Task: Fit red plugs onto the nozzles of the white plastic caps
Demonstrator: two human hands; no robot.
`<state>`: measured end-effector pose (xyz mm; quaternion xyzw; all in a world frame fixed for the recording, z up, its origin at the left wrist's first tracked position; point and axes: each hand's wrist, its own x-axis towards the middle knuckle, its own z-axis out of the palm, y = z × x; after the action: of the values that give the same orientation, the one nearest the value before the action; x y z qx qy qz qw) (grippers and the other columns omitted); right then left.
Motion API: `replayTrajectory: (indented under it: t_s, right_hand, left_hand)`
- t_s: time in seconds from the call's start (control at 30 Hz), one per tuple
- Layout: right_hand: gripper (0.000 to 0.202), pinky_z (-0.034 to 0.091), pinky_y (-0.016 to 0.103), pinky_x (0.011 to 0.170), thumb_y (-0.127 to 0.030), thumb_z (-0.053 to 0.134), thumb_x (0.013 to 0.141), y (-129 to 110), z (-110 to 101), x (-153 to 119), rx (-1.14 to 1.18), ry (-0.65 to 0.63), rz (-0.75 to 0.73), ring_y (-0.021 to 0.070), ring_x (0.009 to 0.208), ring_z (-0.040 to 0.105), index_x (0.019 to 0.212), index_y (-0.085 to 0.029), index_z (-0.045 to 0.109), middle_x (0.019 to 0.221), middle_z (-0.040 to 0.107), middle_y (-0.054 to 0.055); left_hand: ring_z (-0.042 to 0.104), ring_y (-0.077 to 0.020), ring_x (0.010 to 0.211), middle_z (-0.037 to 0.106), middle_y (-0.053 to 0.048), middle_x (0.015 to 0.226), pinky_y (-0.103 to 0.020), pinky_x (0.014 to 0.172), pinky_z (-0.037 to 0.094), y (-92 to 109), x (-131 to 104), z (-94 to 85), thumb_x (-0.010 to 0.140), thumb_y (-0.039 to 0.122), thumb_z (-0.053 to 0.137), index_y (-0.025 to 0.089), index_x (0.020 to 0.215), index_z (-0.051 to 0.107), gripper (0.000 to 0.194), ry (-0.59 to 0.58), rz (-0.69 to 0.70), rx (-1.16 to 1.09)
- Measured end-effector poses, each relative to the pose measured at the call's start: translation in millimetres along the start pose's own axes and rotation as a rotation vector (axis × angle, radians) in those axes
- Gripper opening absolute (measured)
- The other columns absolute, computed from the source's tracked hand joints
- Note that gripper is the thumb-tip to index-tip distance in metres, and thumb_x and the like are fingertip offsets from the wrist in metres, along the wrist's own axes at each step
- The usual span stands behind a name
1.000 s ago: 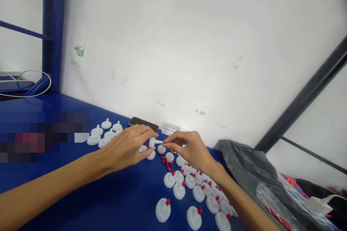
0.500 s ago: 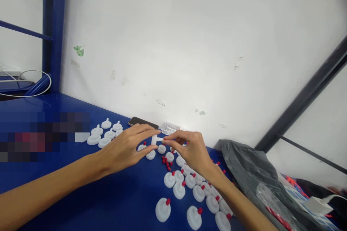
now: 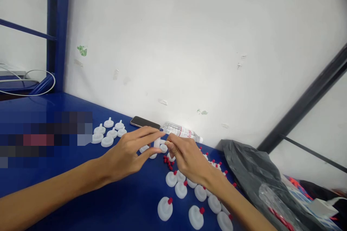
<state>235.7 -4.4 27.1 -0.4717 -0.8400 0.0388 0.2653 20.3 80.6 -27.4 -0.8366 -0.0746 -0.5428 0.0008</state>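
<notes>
My left hand (image 3: 135,148) grips a white round spout lid (image 3: 157,142) by its rim between thumb and fingers, tipped sideways so the spout points right. At the spout's tip my right hand (image 3: 184,153) is closed in a pinch; its fingers cover the small red cap there. Just below the hands lies a pile of loose small red caps (image 3: 168,162). White lids with red caps on their spouts (image 3: 181,190) stand in a spread group below and right of my hands. Beyond my left wrist are several white lids with bare spouts (image 3: 108,123).
A phone (image 3: 145,122) and a clear plastic bottle (image 3: 180,131) lie along the wall on the blue table (image 3: 116,198). To the right sits a grey plastic bag (image 3: 252,177). A blue metal post (image 3: 60,36) rises at the left.
My right fingers have curled more tightly around the spout tip, hiding the red that showed there before. The view has shifted slightly, and more of the bottle shows.
</notes>
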Motion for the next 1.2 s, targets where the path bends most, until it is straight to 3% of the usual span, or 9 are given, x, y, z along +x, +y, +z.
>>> replayTrajectory:
  t_s: [0.13, 0.3, 0.5, 0.67, 0.83, 0.93, 1.03, 1.2]
  right_hand:
    - [0.035, 0.031, 0.030, 0.062, -0.036, 0.031, 0.117, -3, 2, 0, -0.036, -0.038, 0.020, 0.0138, 0.059, 0.044, 0.085, -0.025, 0.039, 0.070, 0.049, -0.005]
    - [0.035, 0.028, 0.031, 0.062, -0.035, 0.031, 0.117, -7, 2, 5, -0.120, -0.077, 0.074, 0.0138, 0.060, 0.040, 0.085, -0.025, 0.039, 0.071, 0.049, -0.004]
    - [0.038, 0.027, 0.032, 0.062, -0.032, 0.044, 0.114, -5, -22, 10, -0.264, -0.193, 0.176, 0.0132, 0.058, 0.040, 0.076, -0.023, 0.046, 0.064, 0.050, -0.004]
    - [0.046, 0.025, 0.033, 0.060, -0.028, 0.054, 0.106, 1, -42, 1, -0.383, -0.358, 0.313, 0.0138, 0.053, 0.039, 0.062, -0.021, 0.042, 0.055, 0.047, -0.002]
    - [0.049, 0.030, 0.032, 0.056, -0.025, 0.059, 0.099, 8, -40, -4, -0.414, -0.524, 0.423, 0.0151, 0.051, 0.046, 0.053, -0.021, 0.042, 0.053, 0.052, 0.001]
    - [0.050, 0.033, 0.033, 0.058, -0.023, 0.058, 0.098, 9, -38, -4, -0.431, -0.543, 0.443, 0.0160, 0.052, 0.049, 0.052, -0.021, 0.037, 0.052, 0.050, 0.001]
    - [0.051, 0.032, 0.033, 0.059, -0.021, 0.056, 0.098, 10, -37, -3, -0.450, -0.534, 0.442, 0.0167, 0.054, 0.051, 0.053, -0.021, 0.033, 0.053, 0.049, 0.001]
    - [0.053, 0.029, 0.034, 0.054, -0.021, 0.058, 0.097, 15, -34, -4, -0.440, -0.593, 0.472, 0.0140, 0.048, 0.041, 0.052, -0.021, 0.031, 0.051, 0.045, -0.001]
  left_hand:
    - [0.076, -0.0191, 0.117, 0.080, -0.009, 0.125, -0.029, 0.108, 0.061, 1, -5, 1.9, 0.107, 0.023, 0.063, 0.018, 0.138, 0.064, 0.032, 0.030, 0.061, 0.074]
    - [0.079, -0.0188, 0.113, 0.081, -0.009, 0.124, -0.032, 0.112, 0.060, -4, -11, 6.4, 0.109, 0.028, 0.061, 0.018, 0.139, 0.062, 0.032, 0.028, 0.062, 0.109]
    - [0.076, -0.0217, 0.117, 0.079, -0.007, 0.129, -0.032, 0.099, 0.065, -13, -3, 12.5, 0.110, 0.047, 0.055, 0.021, 0.139, 0.067, 0.041, -0.135, -0.071, 0.129]
    - [0.070, -0.0261, 0.113, 0.079, -0.010, 0.117, -0.042, 0.101, 0.060, -23, 10, 4.9, 0.112, 0.032, 0.035, 0.019, 0.122, 0.075, 0.043, -0.255, -0.202, 0.243]
    - [0.065, -0.0390, 0.106, 0.077, -0.020, 0.109, -0.057, 0.095, 0.055, -53, 10, -13.8, 0.104, 0.026, 0.034, 0.013, 0.107, 0.079, 0.046, -0.399, -0.339, 0.471]
    - [0.065, -0.0426, 0.102, 0.076, -0.022, 0.100, -0.057, 0.089, 0.056, -69, 2, -20.1, 0.099, 0.026, 0.040, 0.014, 0.096, 0.079, 0.041, -0.497, -0.440, 0.591]
    - [0.067, -0.0413, 0.101, 0.076, -0.020, 0.094, -0.052, 0.085, 0.056, -78, -6, -22.0, 0.096, 0.024, 0.050, 0.015, 0.091, 0.078, 0.030, -0.602, -0.512, 0.658]
    - [0.069, -0.0263, 0.102, 0.075, -0.008, 0.099, -0.042, 0.088, 0.057, -82, -8, -24.4, 0.098, 0.020, 0.065, 0.016, 0.098, 0.074, 0.010, -0.728, -0.570, 0.682]
